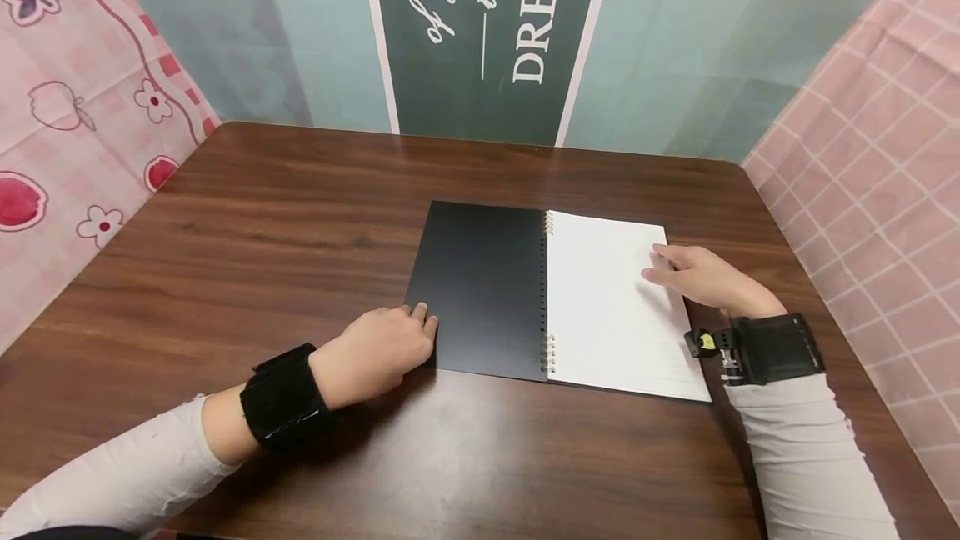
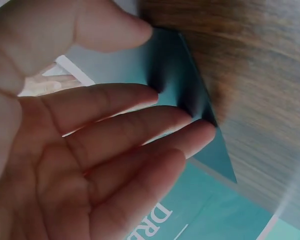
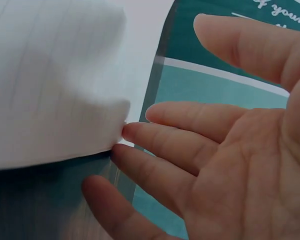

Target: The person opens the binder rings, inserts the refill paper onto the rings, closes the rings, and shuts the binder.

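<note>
A spiral-bound notebook lies open flat on the wooden table, its black cover point(image 1: 483, 286) on the left and a white lined page point(image 1: 607, 307) on the right. Pale wire rings point(image 1: 549, 352) run between the two halves. My left hand point(image 1: 375, 352) touches the cover's outer left edge near its lower corner; in the left wrist view, extended fingers point(image 2: 135, 125) meet the cover, thumb held apart. At the page's right edge is my right hand point(image 1: 701, 277). Its fingers point(image 3: 170, 145) are nearly straight and spread, with fingertips right at the paper's edge in the right wrist view.
The brown wooden table point(image 1: 262, 248) extends around the notebook. Behind it hangs a teal cloth point(image 1: 675, 40) with white lettering. A pink fruit-print cloth point(image 1: 82, 107) borders the left side, a pink checked cloth point(image 1: 877, 140) the right.
</note>
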Tool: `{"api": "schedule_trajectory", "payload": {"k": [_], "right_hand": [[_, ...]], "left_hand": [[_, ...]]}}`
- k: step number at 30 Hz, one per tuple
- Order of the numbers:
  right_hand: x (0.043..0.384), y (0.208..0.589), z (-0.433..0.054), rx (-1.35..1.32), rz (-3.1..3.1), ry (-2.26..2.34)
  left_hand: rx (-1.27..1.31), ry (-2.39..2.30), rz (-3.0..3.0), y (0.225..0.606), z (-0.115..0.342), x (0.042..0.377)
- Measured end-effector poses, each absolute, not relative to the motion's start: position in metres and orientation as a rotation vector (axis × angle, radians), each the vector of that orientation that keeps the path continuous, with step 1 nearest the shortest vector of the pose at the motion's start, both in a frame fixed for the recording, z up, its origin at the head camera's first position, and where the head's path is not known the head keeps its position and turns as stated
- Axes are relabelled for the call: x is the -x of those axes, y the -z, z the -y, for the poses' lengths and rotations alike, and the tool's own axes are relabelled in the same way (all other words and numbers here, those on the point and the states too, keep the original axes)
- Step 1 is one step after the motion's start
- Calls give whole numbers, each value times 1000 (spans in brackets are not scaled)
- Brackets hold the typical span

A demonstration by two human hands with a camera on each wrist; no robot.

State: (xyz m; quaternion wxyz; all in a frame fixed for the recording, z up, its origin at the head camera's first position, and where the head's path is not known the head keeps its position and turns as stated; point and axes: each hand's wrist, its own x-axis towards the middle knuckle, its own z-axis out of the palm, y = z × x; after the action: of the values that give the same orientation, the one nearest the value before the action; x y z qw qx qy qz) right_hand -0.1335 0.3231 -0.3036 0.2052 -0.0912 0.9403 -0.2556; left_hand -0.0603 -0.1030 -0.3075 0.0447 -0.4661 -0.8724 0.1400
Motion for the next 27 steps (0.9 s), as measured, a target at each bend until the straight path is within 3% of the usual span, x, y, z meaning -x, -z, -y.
{"api": "schedule_trajectory", "payload": {"k": [27], "right_hand": [[132,309,-315,165,-2648,686]], "left_hand": [[1334,-313,2468,323,112,61]]}}
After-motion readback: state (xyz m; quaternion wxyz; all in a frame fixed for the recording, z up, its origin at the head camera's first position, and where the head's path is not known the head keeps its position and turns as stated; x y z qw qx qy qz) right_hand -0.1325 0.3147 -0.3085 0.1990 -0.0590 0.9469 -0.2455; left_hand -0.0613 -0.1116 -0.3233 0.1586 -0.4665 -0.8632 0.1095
